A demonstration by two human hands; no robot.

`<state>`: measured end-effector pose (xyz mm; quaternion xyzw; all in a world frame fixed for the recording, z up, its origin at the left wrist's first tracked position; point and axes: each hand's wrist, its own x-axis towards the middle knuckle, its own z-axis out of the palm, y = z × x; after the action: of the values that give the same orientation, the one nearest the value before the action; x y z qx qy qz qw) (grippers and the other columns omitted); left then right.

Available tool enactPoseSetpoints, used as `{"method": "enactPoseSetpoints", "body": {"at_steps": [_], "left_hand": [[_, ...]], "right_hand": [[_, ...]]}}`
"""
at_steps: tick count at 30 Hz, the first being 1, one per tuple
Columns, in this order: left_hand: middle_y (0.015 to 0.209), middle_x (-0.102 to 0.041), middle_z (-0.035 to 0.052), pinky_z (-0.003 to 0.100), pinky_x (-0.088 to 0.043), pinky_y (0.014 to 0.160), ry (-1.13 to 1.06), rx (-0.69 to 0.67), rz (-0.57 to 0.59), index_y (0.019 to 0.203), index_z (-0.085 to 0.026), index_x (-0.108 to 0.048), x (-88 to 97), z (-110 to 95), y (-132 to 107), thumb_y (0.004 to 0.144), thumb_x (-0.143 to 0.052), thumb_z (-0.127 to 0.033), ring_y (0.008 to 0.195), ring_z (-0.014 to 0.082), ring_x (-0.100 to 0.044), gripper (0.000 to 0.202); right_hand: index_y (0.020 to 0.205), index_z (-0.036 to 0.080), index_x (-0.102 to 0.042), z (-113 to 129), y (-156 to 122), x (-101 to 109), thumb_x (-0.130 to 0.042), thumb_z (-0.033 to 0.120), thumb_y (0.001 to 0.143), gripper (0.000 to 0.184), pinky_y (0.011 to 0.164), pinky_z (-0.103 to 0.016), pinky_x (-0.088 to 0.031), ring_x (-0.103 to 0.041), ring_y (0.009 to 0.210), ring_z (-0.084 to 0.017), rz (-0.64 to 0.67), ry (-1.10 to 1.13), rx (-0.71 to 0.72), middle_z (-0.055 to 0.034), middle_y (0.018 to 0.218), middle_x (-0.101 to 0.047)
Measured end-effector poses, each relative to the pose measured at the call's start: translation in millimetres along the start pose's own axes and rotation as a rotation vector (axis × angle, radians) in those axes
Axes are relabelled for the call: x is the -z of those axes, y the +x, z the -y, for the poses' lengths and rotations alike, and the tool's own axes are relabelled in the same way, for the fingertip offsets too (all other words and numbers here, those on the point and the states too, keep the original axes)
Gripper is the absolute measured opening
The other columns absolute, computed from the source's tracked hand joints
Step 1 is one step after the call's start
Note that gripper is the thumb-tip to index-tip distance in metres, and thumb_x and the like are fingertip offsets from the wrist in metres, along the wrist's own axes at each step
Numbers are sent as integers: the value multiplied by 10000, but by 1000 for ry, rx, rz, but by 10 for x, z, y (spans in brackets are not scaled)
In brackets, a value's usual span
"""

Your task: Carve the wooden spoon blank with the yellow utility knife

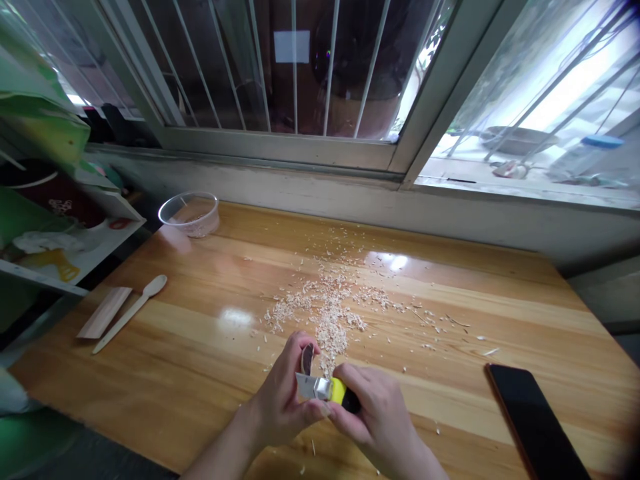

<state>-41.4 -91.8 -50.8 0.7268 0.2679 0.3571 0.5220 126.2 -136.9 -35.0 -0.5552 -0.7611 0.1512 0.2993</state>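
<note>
My left hand (283, 400) is closed around a small dark piece of wood (307, 359), its tip showing above the fingers. My right hand (377, 417) grips a knife with a yellow and black handle (340, 392); its short silver blade (310, 387) lies against the wood piece. Both hands meet low in the middle of the wooden table (450, 293). A heap of pale wood shavings (330, 310) is spread on the table just beyond the hands.
A wooden spoon (131, 312) and a flat wood strip (105, 312) lie at the left. A clear plastic bowl (190, 213) stands at the back left. A dark phone (535, 420) lies at the right front. A shelf (60, 220) stands left, a barred window behind.
</note>
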Motion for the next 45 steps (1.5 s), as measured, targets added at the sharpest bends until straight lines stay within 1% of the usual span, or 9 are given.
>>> {"method": "enactPoseSetpoints", "body": {"at_steps": [4, 8, 12, 16, 25, 29, 35, 40, 45], "left_hand": [[929, -301, 21, 318, -364, 737, -43, -3, -11, 1091, -249, -325, -23, 0, 12, 818, -391, -650, 827, 186, -354, 489], [913, -288, 16, 314, -361, 724, -70, 1, -16, 1083, -248, -319, -40, 1, 19, 810, -394, -661, 810, 181, -341, 500], [905, -285, 11, 310, -351, 715, -73, 16, -10, 1060, -250, -319, -51, 6, 22, 810, -385, -666, 789, 174, -330, 489], [874, -284, 0, 302, -336, 694, -118, 59, -25, 1030, -256, -309, -70, 14, 27, 763, -408, -714, 759, 167, -311, 540], [873, -277, 0, 288, -343, 681, -138, 75, -24, 1025, -256, -315, -61, -8, 34, 769, -423, -699, 750, 165, -302, 522], [894, -279, 5, 297, -345, 721, -144, 46, -29, 1025, -258, -326, -68, -5, 26, 813, -411, -650, 783, 170, -306, 454], [928, -292, 12, 333, -348, 807, -198, 74, -69, 1067, -255, -345, -127, 50, 18, 768, -435, -696, 857, 184, -326, 541], [1054, -332, 56, 390, -373, 893, -308, 165, 24, 1208, -261, -304, -123, 34, 6, 806, -416, -659, 975, 215, -403, 576], [1131, -395, 86, 398, -379, 942, -229, 226, 84, 1286, -260, -290, -94, -21, 2, 899, -313, -557, 1017, 217, -474, 488]], "right_hand": [[606, 204, -455, 2, -3, -2, -275, 608, 903, 534, 457, -221, -246, -403, 441, -94, 29, 58, -11, 32, 495, -452], [616, 204, -461, -1, -12, -25, -288, 610, 896, 522, 457, -221, -239, -387, 439, -92, 40, 84, -18, 34, 499, -448], [613, 199, -471, -12, -14, -37, -302, 609, 893, 524, 464, -227, -242, -396, 447, -94, 11, 67, -13, 34, 499, -445], [611, 196, -483, -11, -1, -26, -272, 603, 903, 544, 459, -232, -242, -396, 440, -95, -24, 40, 16, 31, 491, -447], [581, 203, -465, -21, 4, -41, -273, 609, 899, 550, 454, -235, -243, -401, 436, -99, -18, 27, 8, 28, 484, -455], [591, 200, -477, -21, 11, -33, -289, 599, 900, 539, 459, -230, -245, -418, 442, -98, -27, 11, 5, 24, 487, -464], [595, 196, -492, -8, 54, -6, -257, 584, 915, 554, 458, -227, -243, -412, 420, -92, -53, -22, 47, 24, 475, -468], [621, 194, -506, -33, 93, 18, -358, 552, 897, 475, 479, -234, -243, -431, 440, -98, -69, -161, 76, 17, 503, -514], [622, 198, -516, -82, 133, 54, -405, 520, 887, 431, 498, -245, -243, -453, 462, -108, -96, -285, 105, 11, 514, -531]]}}
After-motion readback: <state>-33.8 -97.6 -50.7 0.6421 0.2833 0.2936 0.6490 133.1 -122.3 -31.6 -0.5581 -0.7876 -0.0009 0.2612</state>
